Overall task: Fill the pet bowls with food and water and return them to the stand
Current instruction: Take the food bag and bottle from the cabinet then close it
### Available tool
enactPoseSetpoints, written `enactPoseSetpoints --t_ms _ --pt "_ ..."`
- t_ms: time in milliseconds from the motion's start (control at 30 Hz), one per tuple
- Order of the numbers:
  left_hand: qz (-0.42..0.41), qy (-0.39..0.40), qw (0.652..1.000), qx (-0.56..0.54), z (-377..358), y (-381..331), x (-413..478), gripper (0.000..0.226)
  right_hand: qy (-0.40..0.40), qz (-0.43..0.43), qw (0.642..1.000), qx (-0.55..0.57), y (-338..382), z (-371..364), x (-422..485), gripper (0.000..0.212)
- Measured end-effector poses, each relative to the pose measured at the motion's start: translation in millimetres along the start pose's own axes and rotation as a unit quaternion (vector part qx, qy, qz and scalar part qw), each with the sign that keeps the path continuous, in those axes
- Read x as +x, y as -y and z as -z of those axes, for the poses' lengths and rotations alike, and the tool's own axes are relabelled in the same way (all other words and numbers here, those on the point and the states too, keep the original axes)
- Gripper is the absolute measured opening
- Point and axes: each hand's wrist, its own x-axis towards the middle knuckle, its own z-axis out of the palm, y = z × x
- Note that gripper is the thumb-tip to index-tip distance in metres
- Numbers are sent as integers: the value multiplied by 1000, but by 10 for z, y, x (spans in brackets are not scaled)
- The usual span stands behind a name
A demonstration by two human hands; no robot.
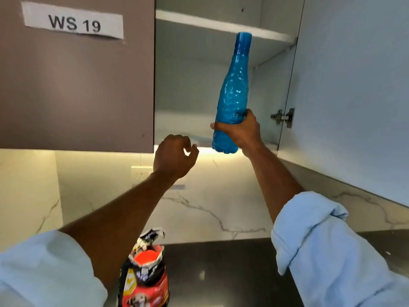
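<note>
the blue bottle point(232, 91) is tall and thin, made of see-through plastic with a bumpy, crinkly skin. it has a long neck, a smooth round cap on top and a lumpy bottom. it is up in the air in front of the open cupboard point(188, 85), leaning a little to the right, with its bottom just past the cupboard's lower edge. you cannot tell if there is water in it.

the right hand point(241, 131) grips the bottle low down, fingers and thumb wrapped tight around it. that arm reaches up, with a soft light blue sleeve point(321, 240) rolled up by the elbow.

the left hand point(174, 156) is up too, just under the cupboard's edge. its fingers are loosely curled and it holds nothing. it is near the bottle but not touching it.

the cupboard is smooth and pale inside, with one flat white shelf point(221, 25). its door point(354, 85) is swung open on a shiny metal hinge point(284, 117). the next door point(77, 85) is brown, with a paper label point(74, 22) that says "ws 19".

down below, a crinkly pet food bag point(145, 269) stands on the dark, shiny counter point(221, 273). its top is torn open and looks orange inside. no food shows. the wall point(199, 207) is white stone with grey veins.
</note>
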Motion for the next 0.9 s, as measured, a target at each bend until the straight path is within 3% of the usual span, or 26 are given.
enactPoseSetpoints --t_ms 133,233,400,500,633,800,900 --pt "48 9 999 -18 86 206 -432 27 45 2 999 -3 -16 -103 -517 81" --pt "90 59 994 -26 107 347 -839 26 96 -21 995 10 -223 -212 -882 76" --pt "167 131 977 -2 43 571 -1512 21 154 -70 985 15 -821 -439 -1417 86" --pt "172 171 970 10 -34 676 -1842 23 166 -95 981 -22 -1185 -572 -1690 95" --pt "150 210 966 33 -169 805 -2156 21 178 -157 971 -32 -1649 -724 -1998 91" --pt "-19 259 961 97 -351 953 -2434 18 204 -223 953 -33 -2212 -909 -2312 80" --pt "-58 281 948 137 -488 1032 -2574 24 202 -254 945 -39 -2554 -1048 -2474 77"
